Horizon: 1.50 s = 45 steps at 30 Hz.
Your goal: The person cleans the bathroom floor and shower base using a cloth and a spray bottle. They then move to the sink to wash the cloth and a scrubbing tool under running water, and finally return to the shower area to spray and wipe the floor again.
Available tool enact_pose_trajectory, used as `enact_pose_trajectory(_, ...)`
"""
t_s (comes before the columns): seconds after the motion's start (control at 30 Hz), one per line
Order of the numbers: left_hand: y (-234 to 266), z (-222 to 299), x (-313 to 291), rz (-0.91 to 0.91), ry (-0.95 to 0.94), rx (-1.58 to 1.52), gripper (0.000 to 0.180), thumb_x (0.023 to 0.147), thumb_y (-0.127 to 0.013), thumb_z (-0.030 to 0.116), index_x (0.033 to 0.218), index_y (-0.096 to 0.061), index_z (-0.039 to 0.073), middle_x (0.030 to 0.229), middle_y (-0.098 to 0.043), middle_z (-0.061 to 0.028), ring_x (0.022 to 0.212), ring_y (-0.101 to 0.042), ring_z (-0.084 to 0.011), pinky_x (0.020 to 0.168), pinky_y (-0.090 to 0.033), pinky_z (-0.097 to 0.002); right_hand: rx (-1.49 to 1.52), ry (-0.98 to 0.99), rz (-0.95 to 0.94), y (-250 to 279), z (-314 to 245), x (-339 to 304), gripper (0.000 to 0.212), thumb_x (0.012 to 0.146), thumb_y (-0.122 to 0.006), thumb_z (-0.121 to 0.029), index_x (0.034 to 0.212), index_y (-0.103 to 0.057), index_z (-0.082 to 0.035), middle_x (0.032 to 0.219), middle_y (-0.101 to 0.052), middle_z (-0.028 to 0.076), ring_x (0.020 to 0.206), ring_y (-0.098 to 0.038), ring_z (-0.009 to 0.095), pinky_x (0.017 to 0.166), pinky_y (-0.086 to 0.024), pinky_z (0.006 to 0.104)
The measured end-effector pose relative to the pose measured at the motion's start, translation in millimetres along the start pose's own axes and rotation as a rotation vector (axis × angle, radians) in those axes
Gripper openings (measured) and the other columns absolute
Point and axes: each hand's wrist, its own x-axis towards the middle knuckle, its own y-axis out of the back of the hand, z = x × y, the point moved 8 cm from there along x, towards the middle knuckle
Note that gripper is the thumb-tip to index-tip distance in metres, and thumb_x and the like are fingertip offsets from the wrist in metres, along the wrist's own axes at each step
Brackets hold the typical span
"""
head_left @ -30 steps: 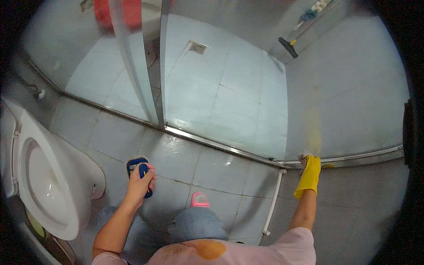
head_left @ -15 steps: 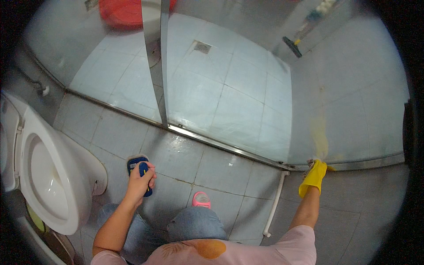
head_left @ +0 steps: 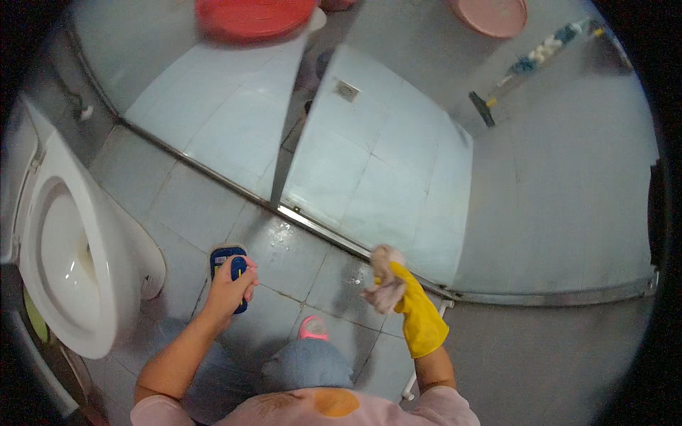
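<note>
My left hand (head_left: pixel 233 285), bare, is closed around the handle of a dark blue scrub brush (head_left: pixel 227 252) with a yellow stripe and a pale edge; it is above the floor tiles, right of the toilet. My right hand (head_left: pixel 418 318) wears a yellow rubber glove and is closed on a crumpled greyish-pink cloth (head_left: pixel 385 287). The cloth hangs in front of the metal bottom rail (head_left: pixel 327 229) of the glass shower enclosure. Whether it touches the rail I cannot tell. The gloved fingers are partly hidden behind the cloth.
A white toilet (head_left: pixel 124 284) with its lid up stands at left. Behind the glass are a red basin (head_left: pixel 256 18), a pink basin (head_left: pixel 491 15), a floor drain (head_left: pixel 347 90) and a squeegee (head_left: pixel 482 108). A white pipe (head_left: pixel 408 389) lies low, near my right arm. Wet patches shine on the tiles.
My right hand has moved left with the cloth, away from the lower right glass. The yellowish streak there no longer shows. My left hand keeps its hold on the brush; the view has shifted.
</note>
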Motion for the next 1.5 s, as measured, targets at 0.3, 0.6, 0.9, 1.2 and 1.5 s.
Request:
enact_pose_trajectory(0.3,-1,9,-7,-0.042,0.029,-0.026,0.012,0.086,-0.053,0.008,0.096,-0.049,0.004,0.071,-0.053,-0.0058,0.05,-0.045,-0.0087,0.045,-0.037,-0.0238,-1.238,1.719,0.637,-137,-349,-52,0.045,0.069,-0.062,-0.007,0.112,-0.06,-0.018,0.122,-0.052,0.009,0.106,-0.051,0.026,0.086,-0.039,0.0379)
enact_pose_trajectory(0.6,-1,10,-9,-0.077,0.101,-0.103,0.012,0.084,-0.053,0.006,0.095,-0.049,0.003,0.071,-0.054,-0.0061,0.05,-0.044,-0.0075,0.045,-0.036,-0.0229,-1.404,1.355,0.094,-196,-175,88,0.036,0.081,-0.051,-0.02,0.116,-0.051,-0.013,0.116,-0.052,0.006,0.105,-0.048,0.021,0.087,-0.037,0.0314)
enact_pose_trajectory(0.9,-10,23,-20,-0.074,0.108,-0.185,0.01,0.085,-0.053,0.006,0.094,-0.05,0.003,0.071,-0.055,-0.0061,0.051,-0.044,-0.0067,0.046,-0.036,-0.0214,-1.794,1.23,-0.431,-225,-46,121,0.038,0.087,-0.039,-0.017,0.124,-0.042,-0.015,0.124,-0.046,0.007,0.107,-0.048,0.022,0.093,-0.035,0.0332)
enact_pose_trajectory(1.2,-7,12,-11,-0.074,0.131,-0.151,0.009,0.085,-0.053,0.006,0.094,-0.05,0.003,0.071,-0.053,-0.0061,0.05,-0.044,-0.0067,0.045,-0.036,-0.0215,-1.275,1.692,0.62,-178,-209,53,0.018,0.075,-0.066,-0.025,0.092,-0.066,-0.019,0.109,-0.058,-0.003,0.096,-0.052,0.017,0.079,-0.038,0.0358)
enact_pose_trajectory(1.5,-10,22,-18,0.051,0.115,-0.103,0.008,0.085,-0.053,0.007,0.091,-0.049,0.004,0.07,-0.053,-0.0058,0.05,-0.045,-0.0088,0.046,-0.037,-0.0227,-1.188,1.148,-0.332,-183,44,176,0.039,0.086,-0.048,-0.021,0.123,-0.046,-0.008,0.121,-0.051,0.008,0.097,-0.054,0.024,0.068,-0.046,0.0326)
